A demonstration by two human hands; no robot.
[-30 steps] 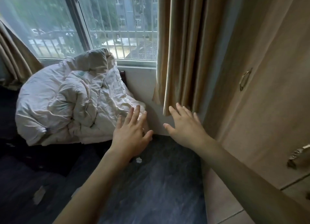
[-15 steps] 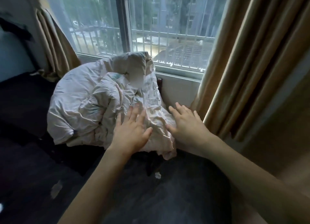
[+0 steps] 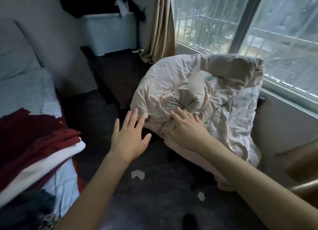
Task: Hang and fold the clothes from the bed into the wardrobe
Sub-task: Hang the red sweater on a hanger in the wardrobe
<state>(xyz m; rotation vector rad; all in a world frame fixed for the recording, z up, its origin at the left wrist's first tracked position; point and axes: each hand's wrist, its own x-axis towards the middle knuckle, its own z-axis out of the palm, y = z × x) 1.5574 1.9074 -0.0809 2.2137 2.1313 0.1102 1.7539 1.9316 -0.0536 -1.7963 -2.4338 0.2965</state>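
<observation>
Head view only. Clothes (image 3: 34, 136) sit stacked on the bed (image 3: 22, 92), at its near right corner by the frame's left edge: dark red fabric on top, rumpled and folded over itself, a white layer directly under it showing as a thick rounded band at the stack's right edge, more dark red peeking out below that. Stack overhangs the pale blue sheet slightly. Dark and patterned fabric lies lower at the bed's near edge, too blurred to identify.

Left hand (image 3: 128, 138): fingers straight and spread, palm down, holding nothing, hovering over the dark floor (image 3: 154, 204) between the bed and the duvet. Fingertips are just beside the duvet's lower left edge; cannot tell if they touch.

Right hand (image 3: 185, 131): fingers extended, slightly spread, lying flat on the crumpled beige duvet (image 3: 197, 92), no grip on the fabric visible.

Duvet is bunched in a heap below the window (image 3: 258, 31), leaning against the sill wall. Tan curtain (image 3: 161, 26) hangs at the window's left edge. Pale blue storage box (image 3: 110, 31) stands on a dark low table (image 3: 117, 69) at the far wall, dark items piled on top. Paper scraps (image 3: 137, 174) lie on the floor near the forearms.
</observation>
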